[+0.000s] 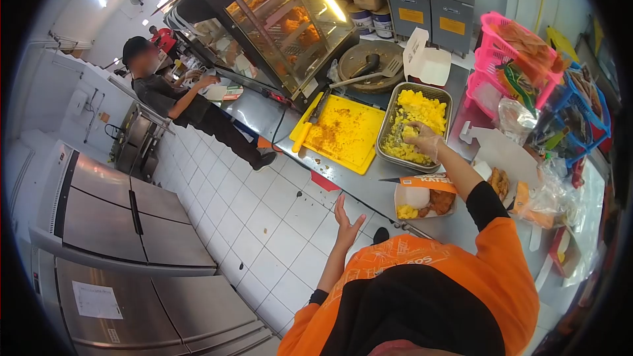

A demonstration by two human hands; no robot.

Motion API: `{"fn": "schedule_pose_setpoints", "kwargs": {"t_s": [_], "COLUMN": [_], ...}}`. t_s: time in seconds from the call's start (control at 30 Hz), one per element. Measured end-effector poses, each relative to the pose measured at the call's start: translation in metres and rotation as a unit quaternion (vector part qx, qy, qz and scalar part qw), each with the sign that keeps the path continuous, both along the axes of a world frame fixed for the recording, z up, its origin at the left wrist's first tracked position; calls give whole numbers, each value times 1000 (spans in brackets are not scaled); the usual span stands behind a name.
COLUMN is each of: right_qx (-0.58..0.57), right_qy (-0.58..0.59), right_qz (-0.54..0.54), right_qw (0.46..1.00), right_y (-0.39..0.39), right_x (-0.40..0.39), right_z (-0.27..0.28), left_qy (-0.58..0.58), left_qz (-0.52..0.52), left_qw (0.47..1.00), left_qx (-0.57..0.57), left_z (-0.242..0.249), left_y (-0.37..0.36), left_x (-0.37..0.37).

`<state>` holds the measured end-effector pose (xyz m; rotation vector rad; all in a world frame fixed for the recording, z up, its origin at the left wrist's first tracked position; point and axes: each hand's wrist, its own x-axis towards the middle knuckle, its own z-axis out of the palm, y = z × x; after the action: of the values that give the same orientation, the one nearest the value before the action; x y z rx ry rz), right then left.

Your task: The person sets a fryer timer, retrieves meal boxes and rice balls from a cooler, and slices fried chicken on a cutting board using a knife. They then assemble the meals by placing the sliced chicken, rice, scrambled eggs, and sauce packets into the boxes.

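My right hand [425, 143], in a clear plastic glove, reaches into a metal tray [380, 147] of scrambled egg [422, 107]. Its fingers are closed around a clump of the egg. Away from the counter, over the floor side, my left hand [347, 224] is held up with its fingers apart and nothing in it. Below my right forearm sits an open box [422, 209] with rice, fried chicken and some egg inside. A second open box [499, 181] with rice and fried chicken lies to the right of that arm.
Left of the tray lies a yellow cutting board [349, 133] with a knife [306, 128]. Behind are a pan [369, 59] with a spatula, an open white box [426, 59] and a heated display case [290, 33]. Pink baskets [484, 66] stand right. A co-worker [175, 92] stands further along.
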<state>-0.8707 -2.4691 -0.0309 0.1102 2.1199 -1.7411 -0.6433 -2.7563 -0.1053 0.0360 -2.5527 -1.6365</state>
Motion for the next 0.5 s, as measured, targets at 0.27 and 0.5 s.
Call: {"fn": "schedule_pose_setpoints", "kwargs": {"t_s": [0.27,0.5], "right_qx": [113,-111], "right_qy": [97,-86], "right_qz": [26,26], "right_qw": [988,990], "right_y": [-2,14], "right_x": [-4,21], "right_z": [-23,2], "left_qy": [24,25], "left_qz": [-1,-6], "left_qw": [999,1000], "left_qx": [-20,2], "left_z": [-4,-18], "left_y": [1,2], "left_x": [-4,-9]}}
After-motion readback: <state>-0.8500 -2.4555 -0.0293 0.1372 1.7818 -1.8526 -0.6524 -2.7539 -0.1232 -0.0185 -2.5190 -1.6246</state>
